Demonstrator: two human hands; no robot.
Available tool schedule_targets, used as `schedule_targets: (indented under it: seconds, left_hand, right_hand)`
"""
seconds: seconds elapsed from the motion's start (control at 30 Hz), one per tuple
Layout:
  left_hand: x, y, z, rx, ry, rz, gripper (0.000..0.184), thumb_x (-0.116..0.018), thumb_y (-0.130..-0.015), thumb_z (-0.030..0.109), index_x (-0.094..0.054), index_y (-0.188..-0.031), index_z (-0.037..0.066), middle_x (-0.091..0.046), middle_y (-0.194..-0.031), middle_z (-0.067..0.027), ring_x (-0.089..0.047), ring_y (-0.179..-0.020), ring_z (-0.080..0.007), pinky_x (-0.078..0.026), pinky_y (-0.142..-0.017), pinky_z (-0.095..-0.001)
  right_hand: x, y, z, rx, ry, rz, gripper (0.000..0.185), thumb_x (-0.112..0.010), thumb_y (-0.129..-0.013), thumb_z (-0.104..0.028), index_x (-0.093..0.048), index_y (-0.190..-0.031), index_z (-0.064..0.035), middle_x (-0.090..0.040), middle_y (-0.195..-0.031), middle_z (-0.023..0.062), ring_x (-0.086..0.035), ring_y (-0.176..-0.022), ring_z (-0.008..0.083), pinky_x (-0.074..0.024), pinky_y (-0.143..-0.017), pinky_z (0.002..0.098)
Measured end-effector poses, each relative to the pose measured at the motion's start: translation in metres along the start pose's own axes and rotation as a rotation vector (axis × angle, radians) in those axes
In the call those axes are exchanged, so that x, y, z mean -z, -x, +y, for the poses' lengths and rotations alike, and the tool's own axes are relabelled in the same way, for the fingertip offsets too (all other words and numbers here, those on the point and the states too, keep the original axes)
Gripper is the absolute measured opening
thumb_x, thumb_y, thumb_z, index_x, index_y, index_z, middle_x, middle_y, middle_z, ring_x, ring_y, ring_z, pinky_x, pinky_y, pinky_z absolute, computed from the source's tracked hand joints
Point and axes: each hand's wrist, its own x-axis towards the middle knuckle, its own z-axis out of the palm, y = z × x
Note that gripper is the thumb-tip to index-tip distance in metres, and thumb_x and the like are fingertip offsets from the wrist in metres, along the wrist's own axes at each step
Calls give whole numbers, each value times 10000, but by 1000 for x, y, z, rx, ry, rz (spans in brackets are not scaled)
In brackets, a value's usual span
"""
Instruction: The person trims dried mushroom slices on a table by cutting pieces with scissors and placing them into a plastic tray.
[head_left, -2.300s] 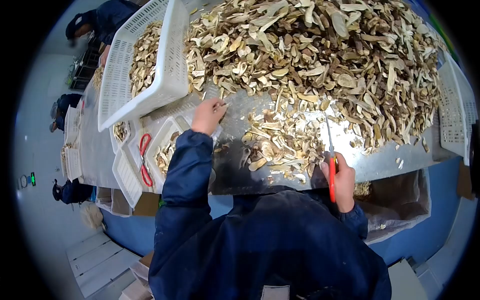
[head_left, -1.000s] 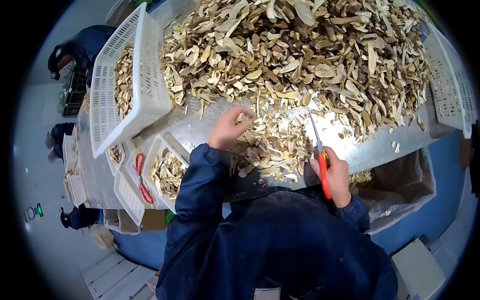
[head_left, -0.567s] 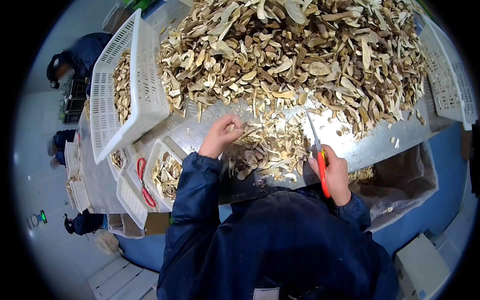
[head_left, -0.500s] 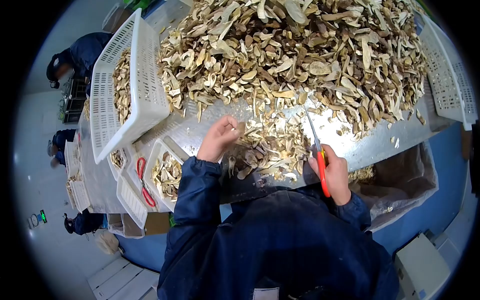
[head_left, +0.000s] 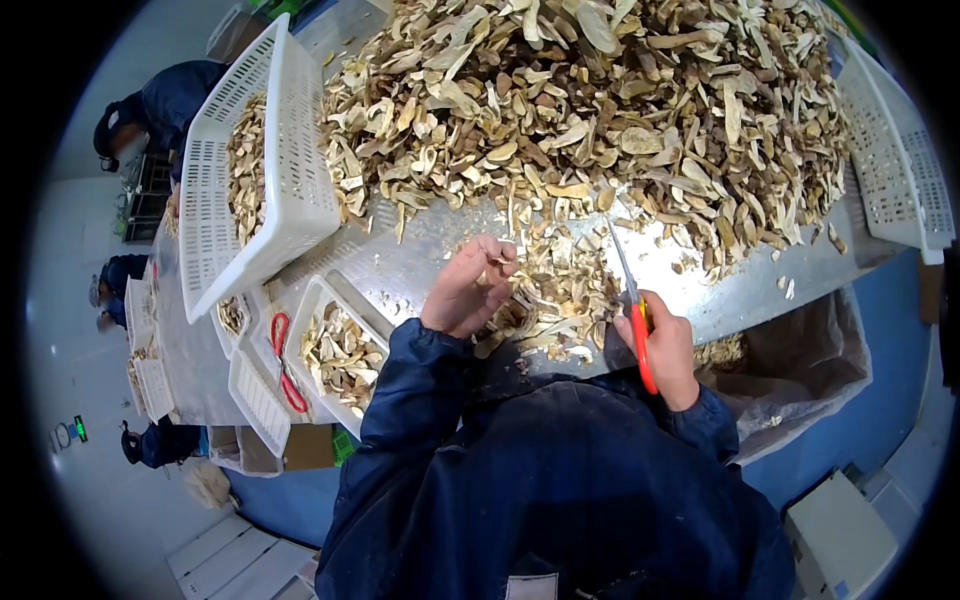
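My left hand is over the left edge of a small heap of mushroom slices, palm turned up, thumb and fingertips pinched together on something too small to make out. In my right hand are red-handled scissors, their blades pointing away from me over the steel table, right of the small heap. Beyond both hands rises a large pile of dried mushroom slices.
A white basket of slices stands at the left, with a tray of slices and red scissors nearer me. Another basket is at the right, a lined box below the edge. Co-workers are far left.
My left hand has come right from beside the trays to the small heap, and has since rolled palm up. The scissors remain in my right hand. The view has shifted slightly.
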Motion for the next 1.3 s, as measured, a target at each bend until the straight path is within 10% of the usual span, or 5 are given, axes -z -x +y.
schedule_targets:
  seconds: [0.17,0.53,0.93,1.13,1.3]
  left_hand:
    - [-20,18,23,282,-661,112,298,-566,-883,117,-596,-1166,29,-624,-960,-68,-556,-776,-108,-441,-672,-238]
    - [16,-74,7,-228,-1610,537,213,-654,-845,186,-596,-928,-1,-633,-716,-70,-594,-642,-151,-452,-583,-301]
    - [-5,-32,24,56,-773,346,88,-575,-887,147,-601,-848,73,-457,-652,90,-388,-560,-7,-272,-479,-176]
    - [-30,-27,22,25,-501,217,365,-447,-899,66,-514,-1256,25,-467,-692,48,-377,-546,-15,-255,-460,-175]
    - [-38,-38,25,80,-103,321,422,-396,-984,211,-398,-1361,22,-529,-847,-49,-542,-734,-161,-487,-638,-278]
  right_hand:
    - [-1,0,4,4,-8,10,401,-724,-807,-300,-578,-1048,-14,-589,-604,175,-612,-562,363,-461,-506,406]
    - [0,1,2,4,7,18,422,-729,-799,-307,-578,-1062,-15,-588,-607,181,-610,-565,367,-464,-511,414]
    - [-4,0,9,19,5,13,450,-741,-783,-316,-578,-1074,-14,-590,-599,179,-609,-561,371,-466,-509,419]
    - [-2,1,5,44,20,32,457,-740,-783,-344,-584,-1061,-17,-586,-586,174,-608,-551,367,-466,-503,417]
    - [-3,2,7,30,38,21,470,-734,-785,-374,-590,-1059,-21,-574,-555,164,-603,-537,361,-461,-494,412]
